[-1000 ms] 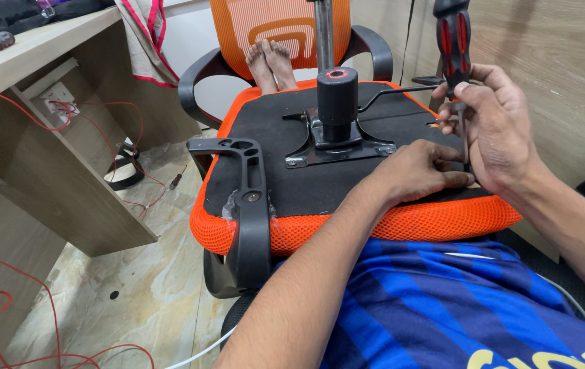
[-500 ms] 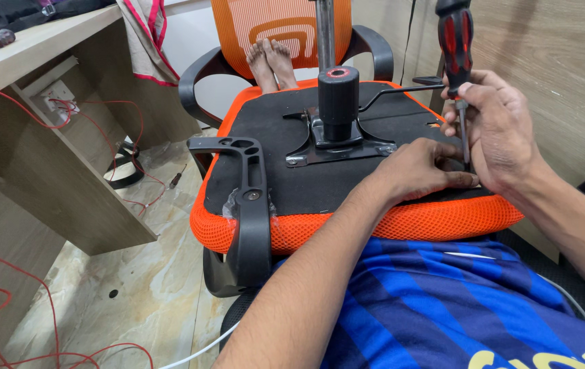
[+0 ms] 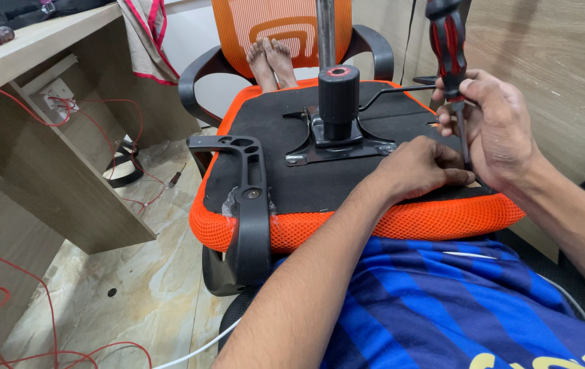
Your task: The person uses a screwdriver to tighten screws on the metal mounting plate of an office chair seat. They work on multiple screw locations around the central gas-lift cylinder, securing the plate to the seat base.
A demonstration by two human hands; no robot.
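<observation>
An upturned orange mesh chair seat [image 3: 401, 222] with a black underside lies across my lap. Its metal mechanism plate [image 3: 337, 147] and black cylinder [image 3: 338, 92] stand at the centre. A black armrest bracket [image 3: 248, 205] is fixed to the left side. My right hand [image 3: 497, 130] grips a red-and-black screwdriver [image 3: 447, 48] upright, its shaft pointing down at the seat's right edge. My left hand [image 3: 419, 167] rests on the black underside beside the screwdriver tip, fingers pinched there; what they hold is hidden.
A second orange chair [image 3: 285, 27] stands behind, with another person's bare feet [image 3: 272, 61] on it. A wooden desk [image 3: 39, 123] with red wires [image 3: 5, 307] fills the left. A small screwdriver [image 3: 176, 176] lies on the marble floor. A wooden wall is at the right.
Both hands have stayed at the seat's right edge with the screwdriver upright; only a slight shift of the view.
</observation>
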